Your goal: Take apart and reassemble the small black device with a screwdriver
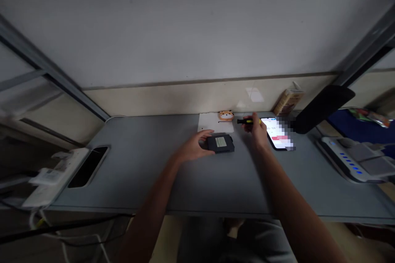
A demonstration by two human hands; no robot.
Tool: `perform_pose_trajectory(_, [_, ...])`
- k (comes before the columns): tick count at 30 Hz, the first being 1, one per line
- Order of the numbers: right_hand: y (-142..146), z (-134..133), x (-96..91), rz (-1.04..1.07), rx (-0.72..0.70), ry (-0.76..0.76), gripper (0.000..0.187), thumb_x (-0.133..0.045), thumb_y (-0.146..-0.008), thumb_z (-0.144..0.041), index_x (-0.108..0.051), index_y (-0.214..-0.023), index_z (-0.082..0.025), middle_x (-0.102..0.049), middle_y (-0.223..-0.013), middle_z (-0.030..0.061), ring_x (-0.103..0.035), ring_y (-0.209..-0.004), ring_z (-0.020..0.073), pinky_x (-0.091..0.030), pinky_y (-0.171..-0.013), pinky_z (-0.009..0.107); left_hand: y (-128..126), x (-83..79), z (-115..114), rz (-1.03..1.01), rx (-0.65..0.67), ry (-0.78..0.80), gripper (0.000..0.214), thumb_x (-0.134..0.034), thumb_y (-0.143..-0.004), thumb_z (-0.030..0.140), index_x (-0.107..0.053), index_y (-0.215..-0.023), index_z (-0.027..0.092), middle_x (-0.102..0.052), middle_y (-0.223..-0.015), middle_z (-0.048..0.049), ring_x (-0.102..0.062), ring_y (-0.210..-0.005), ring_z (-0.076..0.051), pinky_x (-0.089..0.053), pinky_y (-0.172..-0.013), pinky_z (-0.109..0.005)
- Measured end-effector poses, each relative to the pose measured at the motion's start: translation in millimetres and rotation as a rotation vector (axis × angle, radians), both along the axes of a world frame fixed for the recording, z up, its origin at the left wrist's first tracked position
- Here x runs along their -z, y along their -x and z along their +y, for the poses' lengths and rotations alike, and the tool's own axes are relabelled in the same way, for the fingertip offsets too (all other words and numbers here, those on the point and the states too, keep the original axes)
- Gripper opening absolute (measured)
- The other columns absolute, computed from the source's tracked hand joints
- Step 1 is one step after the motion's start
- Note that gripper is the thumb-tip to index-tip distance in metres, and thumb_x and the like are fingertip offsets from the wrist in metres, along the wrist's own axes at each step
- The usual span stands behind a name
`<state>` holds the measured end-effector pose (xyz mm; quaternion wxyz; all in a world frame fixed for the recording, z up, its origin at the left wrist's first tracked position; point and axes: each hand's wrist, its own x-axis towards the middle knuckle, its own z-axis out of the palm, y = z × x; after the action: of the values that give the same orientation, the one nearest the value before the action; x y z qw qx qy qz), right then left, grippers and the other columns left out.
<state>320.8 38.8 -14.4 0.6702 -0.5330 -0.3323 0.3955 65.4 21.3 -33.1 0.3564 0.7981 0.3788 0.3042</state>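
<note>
A flat black box (226, 144) with a pale label and a row of slots along its near edge lies on the grey table. My left hand (194, 146) curves round its left side, with the thumb at the near corner and the fingers at the far corner. My right hand (256, 129) grips a screwdriver (244, 121) by its black and yellow handle, its thin shaft pointing left. The shaft passes above a white sheet of paper (207, 121), behind the box. An orange animal-faced case (226, 115) sits at the paper's far edge.
Right of my right hand lies a lit phone (273, 133), beside a drink carton (289, 100) and a tilted black cylindrical object (322, 109). A power strip (345, 158) with plugs stands at the right. Another phone (89, 167) rests by a white strip (58, 176) at the left.
</note>
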Motion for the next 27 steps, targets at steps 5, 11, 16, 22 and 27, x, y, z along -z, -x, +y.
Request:
perform_pose_trajectory(5, [-1.4,-2.2,-3.0,0.029,-0.012,-0.056,0.061,-0.067,-0.067,-0.083,-0.068,-0.066,-0.022,-0.059,-0.048,-0.0006,-0.050,-0.047,0.0137,-0.037,-0.048,0.029,5.3,1.5,6.4,-0.024,-0.084,0.087,0.051,-0.076,-0.088,0.041,-0.064,-0.134,0.025,-0.074,-0.126,-0.0093,-0.071,-0.115,-0.025,-0.059,-0.095,-0.037])
perform_pose_trajectory(11, [1.8,-5.7,-4.2,-0.003,-0.119,-0.081,0.059,-0.068,-0.068,-0.082,-0.067,-0.066,-0.023,-0.059,-0.049,-0.0009,-0.050,-0.046,0.0136,-0.038,-0.049,0.029,-15.2,5.3,5.5,-0.027,-0.259,0.012,0.044,-0.042,-0.104,0.050,-0.072,-0.090,0.020,-0.076,-0.099,-0.0083,-0.070,-0.103,-0.025,-0.056,-0.096,-0.039])
perform_pose_trajectory(16, [8.7,-7.1,-2.5,-0.048,-0.198,-0.097,0.059,-0.064,-0.072,-0.084,-0.064,-0.068,-0.024,-0.060,-0.051,-0.0004,-0.051,-0.048,0.0152,-0.040,-0.050,0.030,-28.9,13.6,7.5,-0.077,-0.433,0.010,0.050,-0.037,-0.105,0.047,-0.060,-0.069,0.021,-0.069,-0.083,-0.0074,-0.068,-0.095,-0.024,-0.052,-0.094,-0.037])
perform_pose_trajectory(22, [15.6,-7.4,0.9,-0.046,-0.235,-0.074,0.061,-0.062,-0.073,-0.085,-0.066,-0.074,-0.024,-0.062,-0.055,-0.0001,-0.050,-0.049,0.0144,-0.038,-0.051,0.030,-34.1,10.7,10.9,-0.137,-0.511,0.096,0.051,-0.043,-0.103,0.048,-0.049,-0.059,0.022,-0.055,-0.063,-0.0012,-0.060,-0.072,-0.019,-0.048,-0.074,-0.031])
perform_pose_trajectory(27, [17.6,-7.6,2.6,-0.034,-0.260,-0.057,0.061,-0.064,-0.071,-0.084,-0.067,-0.076,-0.024,-0.064,-0.057,0.0006,-0.050,-0.050,0.0145,-0.038,-0.051,0.030,-37.0,8.0,11.7,-0.162,-0.523,0.139,0.051,-0.044,-0.101,0.045,-0.043,-0.055,0.024,-0.046,-0.057,0.0003,-0.054,-0.066,-0.019,-0.043,-0.070,-0.031])
